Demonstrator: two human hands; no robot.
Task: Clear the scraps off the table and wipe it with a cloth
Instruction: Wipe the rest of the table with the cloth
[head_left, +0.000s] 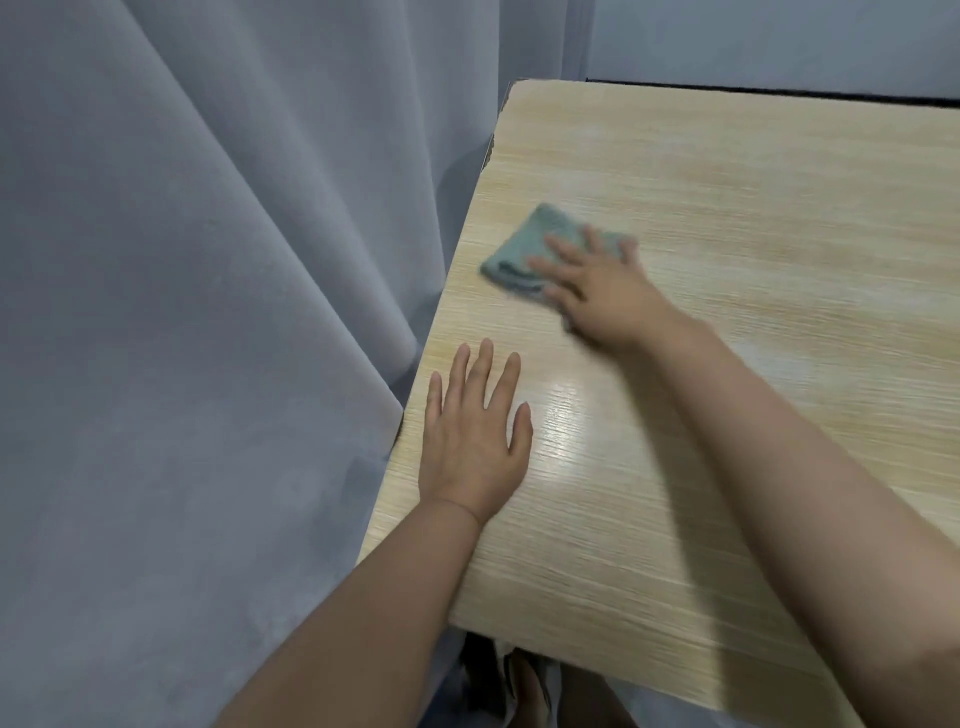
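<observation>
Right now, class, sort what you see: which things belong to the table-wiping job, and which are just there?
Part of the job:
- green cloth, folded, on the table
- right hand, pressing flat on the cloth
- wooden table
- left hand, resting flat on the table near its left edge

Just there:
- grey curtain, hanging left of the table

No scraps show.
</observation>
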